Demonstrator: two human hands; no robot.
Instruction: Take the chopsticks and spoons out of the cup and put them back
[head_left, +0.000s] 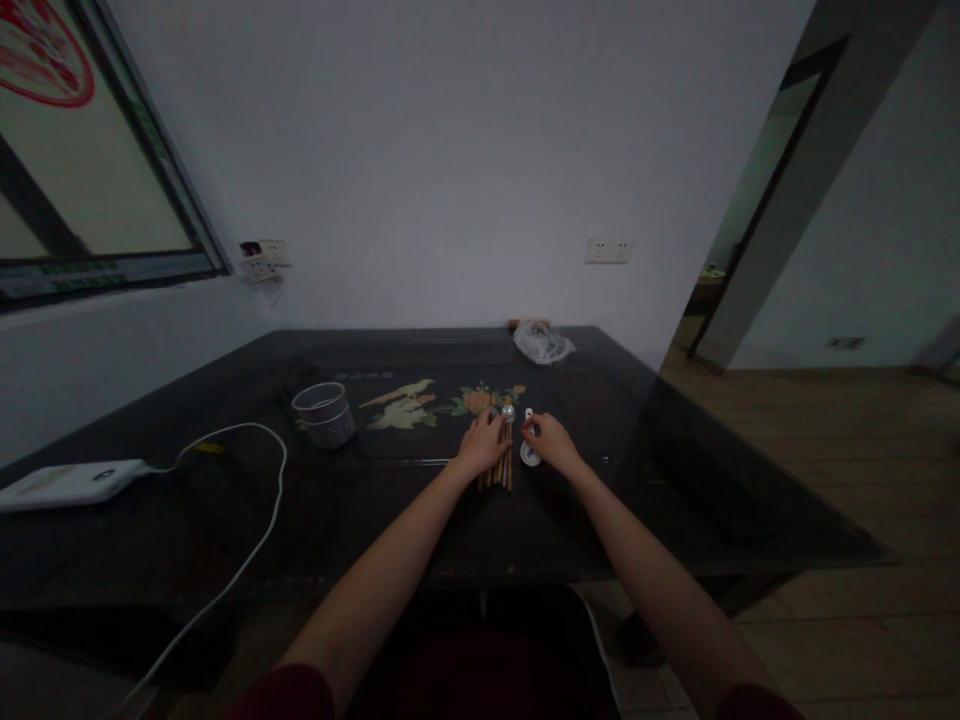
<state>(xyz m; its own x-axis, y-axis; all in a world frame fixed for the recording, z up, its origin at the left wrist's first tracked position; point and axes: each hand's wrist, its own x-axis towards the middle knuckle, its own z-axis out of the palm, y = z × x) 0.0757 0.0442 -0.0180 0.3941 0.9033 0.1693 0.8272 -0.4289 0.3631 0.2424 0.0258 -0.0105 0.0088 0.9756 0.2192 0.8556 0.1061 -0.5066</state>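
My left hand (482,442) rests over a row of chopsticks (495,475) lying side by side on the dark table, its thumb and fingers apart. A shiny metal spoon (508,412) shows its rounded bowl at the fingertips, and its handle is partly hidden among the sticks. Just to the right, my right hand (551,443) pinches a white spoon (529,456) around the middle of its handle. That spoon's bowl points toward me and has a small blue mark. Whether the left fingers press on the metal spoon or only on the chopsticks is too small to make out.
A grey perforated basket (325,415) stands to the left on the table (405,540). Farther left, a white power bank (71,484) trails a white cable (276,500) over the front edge. A crumpled plastic bag (543,343) lies at the back against the wall.
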